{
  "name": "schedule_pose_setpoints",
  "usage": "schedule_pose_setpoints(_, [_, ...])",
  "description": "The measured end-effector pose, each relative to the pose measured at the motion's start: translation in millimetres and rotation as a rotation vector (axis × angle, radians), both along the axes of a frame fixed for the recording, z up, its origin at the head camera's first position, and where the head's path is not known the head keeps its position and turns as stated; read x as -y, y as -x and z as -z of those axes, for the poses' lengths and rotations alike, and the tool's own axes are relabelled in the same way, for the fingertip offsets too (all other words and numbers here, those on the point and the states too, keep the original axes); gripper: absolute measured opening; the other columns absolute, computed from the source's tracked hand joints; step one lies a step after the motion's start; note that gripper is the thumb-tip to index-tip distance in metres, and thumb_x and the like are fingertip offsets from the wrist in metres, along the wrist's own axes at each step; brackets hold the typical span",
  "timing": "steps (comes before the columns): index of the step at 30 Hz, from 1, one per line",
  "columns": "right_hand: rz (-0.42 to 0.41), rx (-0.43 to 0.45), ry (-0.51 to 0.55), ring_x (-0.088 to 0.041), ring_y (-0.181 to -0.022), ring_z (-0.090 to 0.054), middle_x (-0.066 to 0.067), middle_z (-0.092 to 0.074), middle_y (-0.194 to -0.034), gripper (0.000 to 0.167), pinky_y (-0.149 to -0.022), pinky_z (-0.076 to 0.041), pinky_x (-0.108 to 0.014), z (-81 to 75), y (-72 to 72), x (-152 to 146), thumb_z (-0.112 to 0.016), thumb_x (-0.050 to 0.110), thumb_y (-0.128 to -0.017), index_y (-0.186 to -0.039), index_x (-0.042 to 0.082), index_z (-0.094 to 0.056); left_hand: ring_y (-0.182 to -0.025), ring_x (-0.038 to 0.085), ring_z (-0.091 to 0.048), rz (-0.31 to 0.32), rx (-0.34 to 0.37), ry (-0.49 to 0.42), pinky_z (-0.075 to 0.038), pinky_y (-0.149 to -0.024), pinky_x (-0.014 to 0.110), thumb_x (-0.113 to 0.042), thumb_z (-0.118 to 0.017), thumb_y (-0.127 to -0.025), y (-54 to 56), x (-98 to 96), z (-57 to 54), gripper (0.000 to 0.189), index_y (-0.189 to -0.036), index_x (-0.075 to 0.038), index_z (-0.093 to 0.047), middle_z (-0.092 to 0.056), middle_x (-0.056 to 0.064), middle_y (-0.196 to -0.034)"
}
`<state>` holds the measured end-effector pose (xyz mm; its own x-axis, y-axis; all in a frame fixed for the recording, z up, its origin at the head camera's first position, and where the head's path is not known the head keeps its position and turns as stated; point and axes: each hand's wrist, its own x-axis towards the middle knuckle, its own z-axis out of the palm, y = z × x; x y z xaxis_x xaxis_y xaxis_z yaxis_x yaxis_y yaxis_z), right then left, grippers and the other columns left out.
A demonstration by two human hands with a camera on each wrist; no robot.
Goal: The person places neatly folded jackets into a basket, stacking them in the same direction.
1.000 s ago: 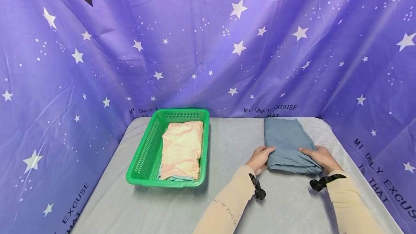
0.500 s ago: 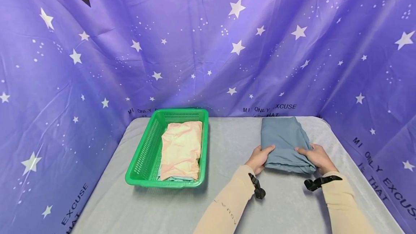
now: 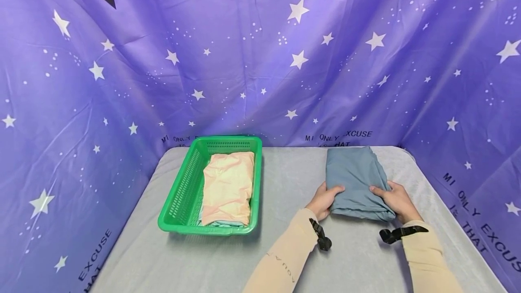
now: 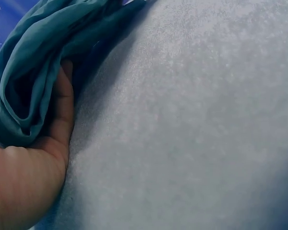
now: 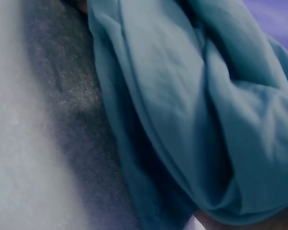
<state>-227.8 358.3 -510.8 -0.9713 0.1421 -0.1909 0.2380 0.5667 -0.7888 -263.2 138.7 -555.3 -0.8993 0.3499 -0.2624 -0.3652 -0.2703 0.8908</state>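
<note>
A folded blue-grey cloth garment [image 3: 356, 182] lies at the right of the table, in the head view. My left hand [image 3: 324, 200] grips its near left edge, thumb on top. In the left wrist view the fingers [image 4: 63, 108] reach under the folded layers [image 4: 26, 91]. On the opposite side my right hand [image 3: 400, 200] holds the near right edge, thumb over the cloth and the other fingers mostly hidden. Loose folds of the garment [image 5: 182, 105] fill much of the right wrist view, where only a sliver of hand shows at the bottom.
A green plastic basket [image 3: 168, 220] stands left of centre on the grey cloth-covered table [image 3: 293, 180]. Inside it a folded peach garment [image 3: 228, 186] lies over a light-blue one [image 3: 225, 223]. Purple star-printed curtains [image 3: 244, 58] enclose the back and sides.
The garment has shifted slightly left, and my right hand has moved left with it. My left hand stays nearly in place. The basket has not moved.
</note>
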Motion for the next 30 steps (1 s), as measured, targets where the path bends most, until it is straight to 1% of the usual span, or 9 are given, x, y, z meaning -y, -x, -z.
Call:
schedule_pose_setpoints(5, [0.022,-0.018,0.036,-0.039,-0.129,-0.049,-0.033,-0.042,-0.153,0.078,-0.101,-0.043,-0.043,-1.8,-5.7,4,-0.056,0.049,-0.103,-0.154,-0.007,-0.036,-0.124,0.026,-0.059,-0.002,-0.038,0.012,-0.046,-0.111,0.049,-0.021,-0.071,-0.093,-6.9,1.4,-3.7,0.053,-0.143,-0.025,-0.053,-0.059,0.004,-0.138])
schedule_pose_setpoints(9, [0.028,-0.046,0.026,-0.012,-0.108,-0.058,-0.028,-0.05,-0.147,0.075,-0.092,-0.047,-0.032,-6.8,-10.9,5,-0.057,0.049,-0.102,-0.151,-0.005,-0.042,-0.136,0.025,-0.052,-0.015,-0.062,0.041,-0.04,-0.117,0.049,-0.023,-0.072,-0.094,-14.1,2.3,-9.2,0.06,-0.148,-0.03,-0.048,-0.054,0.001,-0.148])
schedule_pose_setpoints(11, [0.03,-0.068,0.019,0.002,-0.096,-0.055,-0.018,-0.061,-0.135,0.071,-0.084,-0.048,-0.024,-9.7,-13.0,6,-0.058,0.049,-0.101,-0.148,-0.004,-0.047,-0.138,0.023,-0.05,-0.03,-0.079,0.054,-0.038,-0.119,0.047,-0.023,-0.073,-0.094,-16.6,2.6,-12.2,0.061,-0.148,-0.031,-0.048,-0.053,-0.003,-0.149])
schedule_pose_setpoints(13, [0.034,-0.091,0.032,0.008,-0.088,-0.055,-0.003,-0.066,-0.12,0.069,-0.078,-0.048,-0.018,-12.4,-14.7,8,-0.061,0.049,-0.1,-0.145,-0.003,-0.05,-0.137,0.022,-0.051,-0.053,-0.097,0.065,-0.038,-0.119,0.047,-0.022,-0.074,-0.093,-18.3,3.5,-14.8,0.058,-0.146,-0.03,-0.051,-0.055,-0.004,-0.146])
schedule_pose_setpoints(16, [0.036,-0.113,0.057,0.009,-0.086,-0.055,0.019,-0.062,-0.105,0.07,-0.075,-0.048,-0.015,-16.0,-17.1,11,-0.064,0.048,-0.099,-0.144,-0.004,-0.051,-0.132,0.02,-0.054,-0.084,-0.093,0.079,-0.039,-0.118,0.046,-0.022,-0.075,-0.091,-20.0,7.9,-18.2,0.054,-0.141,-0.03,-0.055,-0.059,-0.005,-0.141])
schedule_pose_setpoints(19, [0.038,-0.13,0.078,0.008,-0.085,-0.057,0.029,-0.059,-0.098,0.07,-0.075,-0.048,-0.015,-19.0,-19.0,18,-0.066,0.046,-0.098,-0.143,-0.005,-0.052,-0.128,0.02,-0.056,-0.1,-0.077,0.078,-0.041,-0.116,0.047,-0.021,-0.076,-0.089,-21.6,15.3,-22.2,0.052,-0.138,-0.029,-0.058,-0.06,-0.005,-0.138])
schedule_pose_setpoints(23, [0.036,-0.153,0.097,0.008,-0.085,-0.059,0.03,-0.06,-0.097,0.067,-0.076,-0.049,-0.014,-22.7,-20.0,27,-0.067,0.044,-0.098,-0.143,-0.005,-0.053,-0.126,0.022,-0.057,-0.119,-0.067,0.072,-0.042,-0.113,0.048,-0.018,-0.076,-0.088,-24.2,24.5,-30.6,0.051,-0.136,-0.027,-0.06,-0.061,-0.002,-0.138])
schedule_pose_setpoints(28, [0.033,-0.169,0.087,0.013,-0.089,-0.056,0.012,-0.066,-0.116,0.07,-0.078,-0.047,-0.012,-26.6,-19.3,38,-0.067,0.045,-0.098,-0.146,-0.003,-0.053,-0.118,0.022,-0.06,-0.169,-0.068,0.106,-0.046,-0.108,0.048,-0.013,-0.075,-0.085,-27.8,32.3,-46.6,0.048,-0.131,-0.022,-0.063,-0.063,0.0,-0.13])
schedule_pose_setpoints(30, [0.036,-0.176,0.091,0.014,-0.09,-0.055,0.011,-0.066,-0.119,0.07,-0.079,-0.046,-0.011,-27.6,-19.0,42,-0.068,0.045,-0.097,-0.146,-0.003,-0.052,-0.116,0.021,-0.06,-0.184,-0.084,0.121,-0.047,-0.106,0.048,-0.011,-0.075,-0.084,-28.3,35.4,-53.2,0.048,-0.13,-0.02,-0.063,-0.064,0.001,-0.128])
